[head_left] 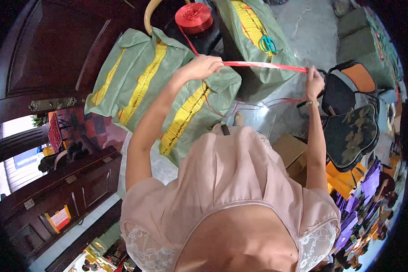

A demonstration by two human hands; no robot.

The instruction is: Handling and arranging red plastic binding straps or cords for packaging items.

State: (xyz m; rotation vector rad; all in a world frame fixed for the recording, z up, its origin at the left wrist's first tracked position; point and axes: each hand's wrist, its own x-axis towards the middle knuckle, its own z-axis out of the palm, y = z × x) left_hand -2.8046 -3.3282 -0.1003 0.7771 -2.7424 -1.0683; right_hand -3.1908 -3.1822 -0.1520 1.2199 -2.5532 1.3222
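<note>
Both arms are stretched out in front of me with red plastic twine pulled taut between the hands. My left hand is closed on the twine above the green woven sacks, and my right hand grips it in a fist near a black chair. From the left hand, a strand runs up to a red twine spool. A looser length of twine sags below, from the right hand toward the sacks. The nearest green sack carries bands of yellow bundles.
Teal-handled scissors lie on another green sack farther off. A black chair with an orange back and a patterned seat stand at the right. Cardboard boxes sit beside me; a dark wooden door is at left.
</note>
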